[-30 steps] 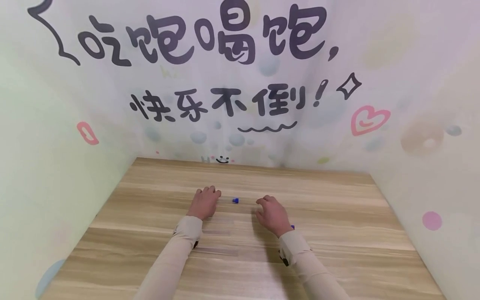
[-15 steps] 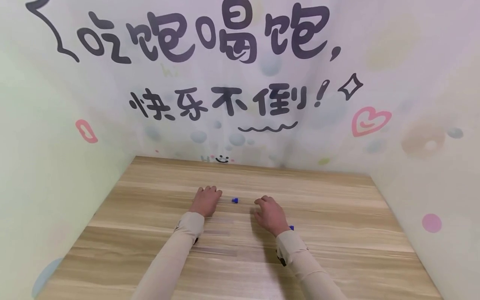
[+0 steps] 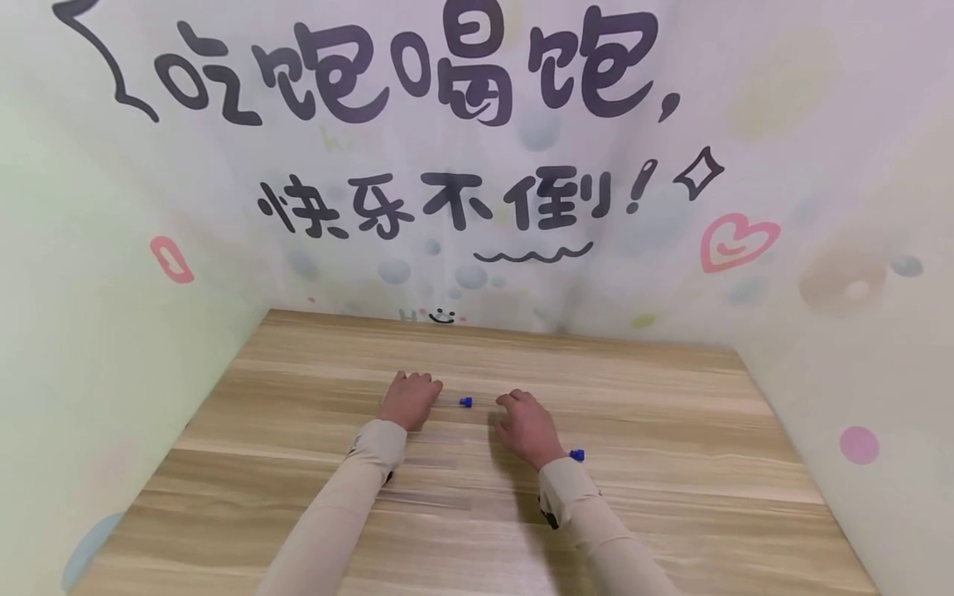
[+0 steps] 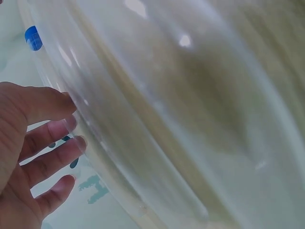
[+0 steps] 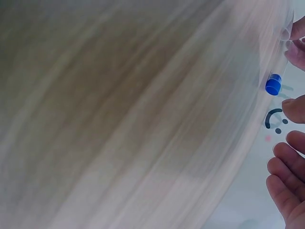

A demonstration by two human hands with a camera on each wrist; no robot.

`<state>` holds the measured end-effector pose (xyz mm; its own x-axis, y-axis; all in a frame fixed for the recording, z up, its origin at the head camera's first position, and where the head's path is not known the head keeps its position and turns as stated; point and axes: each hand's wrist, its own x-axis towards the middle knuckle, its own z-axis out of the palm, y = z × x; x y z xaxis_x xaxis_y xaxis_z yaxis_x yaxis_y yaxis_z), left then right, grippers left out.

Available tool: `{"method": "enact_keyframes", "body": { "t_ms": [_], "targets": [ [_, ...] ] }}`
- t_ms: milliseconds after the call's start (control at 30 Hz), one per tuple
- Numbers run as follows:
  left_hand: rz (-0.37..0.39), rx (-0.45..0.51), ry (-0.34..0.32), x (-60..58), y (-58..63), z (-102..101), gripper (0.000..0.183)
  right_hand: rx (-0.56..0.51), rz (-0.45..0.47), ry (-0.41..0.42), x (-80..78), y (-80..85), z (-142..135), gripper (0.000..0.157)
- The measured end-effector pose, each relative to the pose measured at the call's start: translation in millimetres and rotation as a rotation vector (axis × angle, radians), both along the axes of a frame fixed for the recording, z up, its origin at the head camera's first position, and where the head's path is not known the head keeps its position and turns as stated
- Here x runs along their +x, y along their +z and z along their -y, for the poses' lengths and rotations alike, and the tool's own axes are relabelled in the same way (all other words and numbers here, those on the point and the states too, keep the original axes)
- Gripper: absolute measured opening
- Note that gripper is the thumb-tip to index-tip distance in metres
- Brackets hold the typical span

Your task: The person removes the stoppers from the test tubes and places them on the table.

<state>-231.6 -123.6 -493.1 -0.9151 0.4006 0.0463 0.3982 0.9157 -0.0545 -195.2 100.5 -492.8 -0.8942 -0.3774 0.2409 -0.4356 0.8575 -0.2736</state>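
Observation:
In the head view my left hand (image 3: pixel 411 402) is over the back middle of the table. Its thumb and fingers pinch a clear tube (image 4: pixel 69 126), seen in the left wrist view, with a blue cap (image 3: pixel 465 402) at its right end. My right hand (image 3: pixel 529 430) is a short way right of that cap, its fingers loosely bent with nothing between them. The right wrist view shows the blue cap (image 5: pixel 273 85) just off the right thumb (image 5: pixel 294 109), with left fingertips (image 5: pixel 296 53) on the tube above.
A second small blue piece (image 3: pixel 577 455) lies on the table beside the right wrist. Faint clear tubes (image 3: pixel 431 499) lie on the wooden table (image 3: pixel 671 530) between the forearms. Printed walls stand at the back and both sides.
My right hand has moved slightly left, towards the blue cap, uncovering more of the second blue piece. The left hand has barely moved, and the capped end has dipped a little.

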Motion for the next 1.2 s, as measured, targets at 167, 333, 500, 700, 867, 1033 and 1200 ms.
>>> {"method": "enact_keyframes", "body": {
  "t_ms": [167, 333, 500, 700, 867, 1033, 1200],
  "targets": [
    [-0.013, -0.004, -0.013, 0.7, 1.7, 0.3, 0.016, 0.007, -0.015, -0.01, -0.6, -0.6, -1.9, 0.035],
    [-0.033, 0.012, -0.022, 3.3, 3.3, -2.5, 0.018, 0.008, -0.004, -0.018, -1.0, 0.4, -4.4, 0.036],
    [-0.057, 0.03, -0.051, 9.0, 9.6, -10.3, 0.017, 0.011, -0.002, -0.029, 0.4, 3.5, -6.7, 0.036],
    [-0.144, 0.013, -0.102, 16.5, 16.5, -20.5, 0.015, 0.013, -0.01, -0.028, 4.3, 10.1, -10.6, 0.037],
    [-0.153, 0.009, -0.122, 22.7, 18.6, -27.9, 0.014, 0.0, -0.019, -0.031, 6.8, 12.5, -12.3, 0.036],
    [-0.2, -0.016, -0.157, 30.0, 21.2, -37.3, 0.012, -0.016, -0.047, -0.018, 9.5, 9.7, -14.7, 0.033],
    [-0.256, -0.029, -0.187, 36.3, 27.1, -45.2, 0.013, -0.033, -0.1, -0.005, 12.0, 8.5, -17.8, 0.031]
  ]
}}
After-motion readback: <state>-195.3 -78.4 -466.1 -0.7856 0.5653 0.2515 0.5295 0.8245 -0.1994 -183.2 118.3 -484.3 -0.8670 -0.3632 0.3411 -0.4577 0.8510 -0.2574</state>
